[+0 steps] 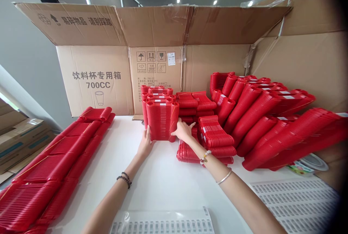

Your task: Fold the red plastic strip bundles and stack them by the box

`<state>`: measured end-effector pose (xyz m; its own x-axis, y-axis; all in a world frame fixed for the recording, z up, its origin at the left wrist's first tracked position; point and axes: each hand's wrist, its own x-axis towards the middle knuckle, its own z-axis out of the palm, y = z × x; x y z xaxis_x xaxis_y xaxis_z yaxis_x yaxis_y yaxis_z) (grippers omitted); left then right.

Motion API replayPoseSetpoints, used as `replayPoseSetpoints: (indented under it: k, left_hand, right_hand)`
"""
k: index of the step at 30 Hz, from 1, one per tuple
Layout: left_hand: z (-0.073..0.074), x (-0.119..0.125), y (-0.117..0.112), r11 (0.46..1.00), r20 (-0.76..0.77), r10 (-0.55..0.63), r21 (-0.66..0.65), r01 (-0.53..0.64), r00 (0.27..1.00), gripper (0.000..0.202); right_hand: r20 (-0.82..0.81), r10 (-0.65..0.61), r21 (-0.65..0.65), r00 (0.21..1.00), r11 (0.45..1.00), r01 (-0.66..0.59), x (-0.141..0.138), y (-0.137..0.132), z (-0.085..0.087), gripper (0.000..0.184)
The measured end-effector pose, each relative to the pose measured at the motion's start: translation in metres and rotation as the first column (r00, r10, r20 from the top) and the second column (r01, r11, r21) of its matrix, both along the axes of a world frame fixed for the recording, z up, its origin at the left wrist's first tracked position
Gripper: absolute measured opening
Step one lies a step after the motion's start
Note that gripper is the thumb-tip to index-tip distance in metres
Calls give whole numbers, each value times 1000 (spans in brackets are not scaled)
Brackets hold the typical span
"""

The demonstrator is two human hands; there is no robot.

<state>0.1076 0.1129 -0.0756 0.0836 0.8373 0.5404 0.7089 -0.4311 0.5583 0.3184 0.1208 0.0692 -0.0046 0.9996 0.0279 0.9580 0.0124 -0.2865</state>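
An upright stack of red ribbed plastic pieces (162, 123), with a small white label near its top, stands on the white table, in front of similar upright stacks. My left hand (146, 143) grips its lower left side, thumb at the front and fingers partly hidden behind the edge. At its right edge is my right hand (183, 131), thumb against the stack and some fingers out of sight. Just right of that hand lies a pile of banded red bundles (216, 132), close beneath my right wrist.
Long rows of red stacks (49, 168) lie along the left. Leaning red stacks (261, 107) crowd the right. An opened cardboard box (98, 60) forms a wall behind. Label sheets (163, 225) lie at the front, and more label sheets (296, 201) at the right.
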Motion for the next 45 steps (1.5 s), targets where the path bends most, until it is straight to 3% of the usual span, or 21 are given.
replayPoseSetpoints:
  k: [23, 29, 36, 45]
  left_hand:
    - [4, 4, 5, 996, -18, 56, 75, -55, 998, 97]
    - [12, 2, 2, 995, -35, 39, 98, -35, 999, 89]
    - [24, 2, 2, 995, -22, 43, 94, -41, 999, 93]
    - [33, -1, -4, 995, -9, 67, 69, -66, 998, 103]
  right_hand:
    - [-28, -16, 5, 999, 1000, 16, -3, 1, 2, 55]
    - [-47, -20, -18, 999, 1000, 19, -2, 0, 6, 55]
    - [-97, -21, -21, 995, 1000, 19, -1, -3, 12, 52]
    - [-176, -36, 64, 984, 997, 48, -3, -14, 20, 79]
